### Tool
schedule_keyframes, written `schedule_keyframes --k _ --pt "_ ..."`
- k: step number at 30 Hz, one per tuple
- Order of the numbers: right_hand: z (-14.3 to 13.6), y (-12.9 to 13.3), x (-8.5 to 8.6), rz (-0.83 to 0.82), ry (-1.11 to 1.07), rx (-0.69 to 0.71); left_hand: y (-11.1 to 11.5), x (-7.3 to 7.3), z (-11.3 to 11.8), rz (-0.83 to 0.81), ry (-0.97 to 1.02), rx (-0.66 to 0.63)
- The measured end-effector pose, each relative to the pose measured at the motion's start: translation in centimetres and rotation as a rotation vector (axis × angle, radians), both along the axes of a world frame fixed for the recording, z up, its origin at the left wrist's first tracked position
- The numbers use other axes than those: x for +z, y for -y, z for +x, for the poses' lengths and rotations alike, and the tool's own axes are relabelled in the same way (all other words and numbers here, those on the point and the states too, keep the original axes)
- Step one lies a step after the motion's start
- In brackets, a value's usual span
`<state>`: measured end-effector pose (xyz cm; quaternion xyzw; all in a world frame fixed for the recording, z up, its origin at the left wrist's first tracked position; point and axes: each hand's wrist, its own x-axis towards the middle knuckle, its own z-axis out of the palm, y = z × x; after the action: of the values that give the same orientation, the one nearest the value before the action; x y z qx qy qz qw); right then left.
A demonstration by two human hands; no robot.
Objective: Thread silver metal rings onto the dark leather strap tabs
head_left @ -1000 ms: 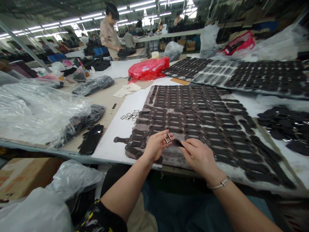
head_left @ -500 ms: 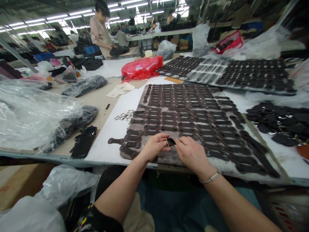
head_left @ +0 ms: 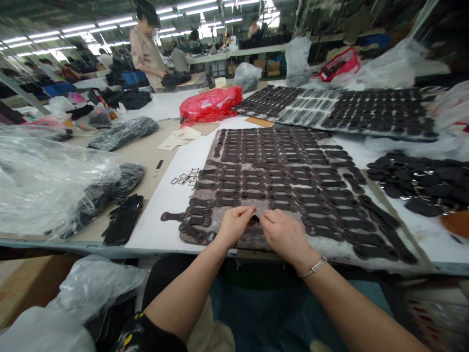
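Observation:
Between my two hands is a small dark leather piece (head_left: 253, 220), mostly hidden by the fingers. My left hand (head_left: 235, 226) pinches its left side, where a bit of metal shows at the fingertips. On its other side, my right hand (head_left: 284, 234) has its fingers closed on the piece. Both hands are just above the near edge of a grey board (head_left: 223, 215) covered with rows of dark leather tabs (head_left: 254, 187). Metal buckles (head_left: 185, 177) lie in a loose pile left of the board. One tab (head_left: 172, 216) sticks out past the board's left edge.
A second board of tabs (head_left: 381, 110) lies behind. Finished-looking dark pieces with metal (head_left: 414, 181) are heaped at right. A red plastic bag (head_left: 210, 103), clear plastic (head_left: 47, 176) and black pieces (head_left: 123, 220) lie around. A person (head_left: 146, 49) stands at the back left.
My left fingers have closed in around the metal and leather, which show less than before. My right hand has shifted slightly left, and the whole view has moved a little.

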<state>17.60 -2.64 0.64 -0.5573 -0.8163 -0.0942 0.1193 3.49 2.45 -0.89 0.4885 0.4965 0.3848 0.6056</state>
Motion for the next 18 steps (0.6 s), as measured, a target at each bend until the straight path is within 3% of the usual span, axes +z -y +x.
schedule_keyframes --k 6,12,18 --pt "-0.2 0.1 -0.4 -0.099 -0.17 -0.105 0.4 -0.4 0.0 0.174 -0.067 -0.076" --pt "0.2 -0.3 -0.7 -0.15 -0.325 -0.108 0.8 -0.9 0.8 0.037 0.165 -0.027" --pt "0.0 -0.3 -1.1 -0.146 -0.473 -0.082 2.0 -0.9 2.3 -0.062 0.365 0.136"
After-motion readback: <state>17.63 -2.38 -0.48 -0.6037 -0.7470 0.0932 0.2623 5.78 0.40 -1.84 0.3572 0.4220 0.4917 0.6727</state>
